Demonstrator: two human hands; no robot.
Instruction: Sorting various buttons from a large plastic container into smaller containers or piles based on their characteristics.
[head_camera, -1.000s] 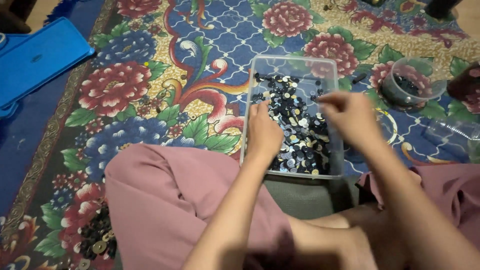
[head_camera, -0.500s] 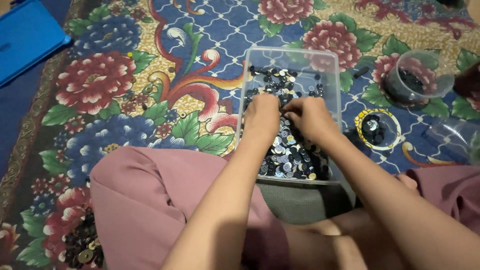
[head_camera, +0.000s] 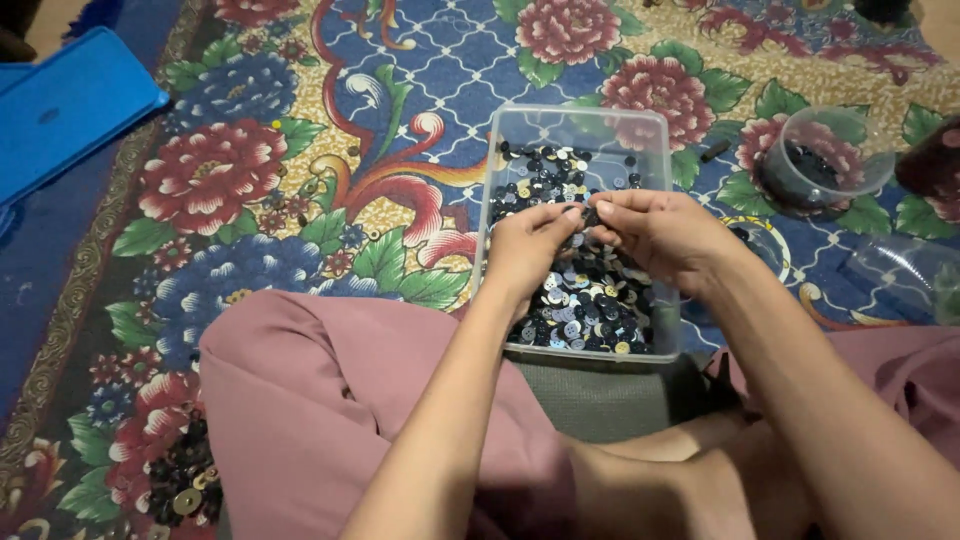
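Directly above a clear rectangular plastic tub (head_camera: 575, 135) of small dark and pale buttons (head_camera: 585, 300), the left hand (head_camera: 527, 250) and right hand (head_camera: 660, 232) meet, fingertips pinching a small dark button (head_camera: 590, 215) between them. Right of the tub stands a clear round plastic cup (head_camera: 822, 160) holding dark pieces. Left of it lies a blue flat plastic lid (head_camera: 65, 110) on the flowered carpet (head_camera: 290, 180).

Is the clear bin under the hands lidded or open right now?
Open. The clear bin has no lid on it; both hands work directly above the loose buttons inside.
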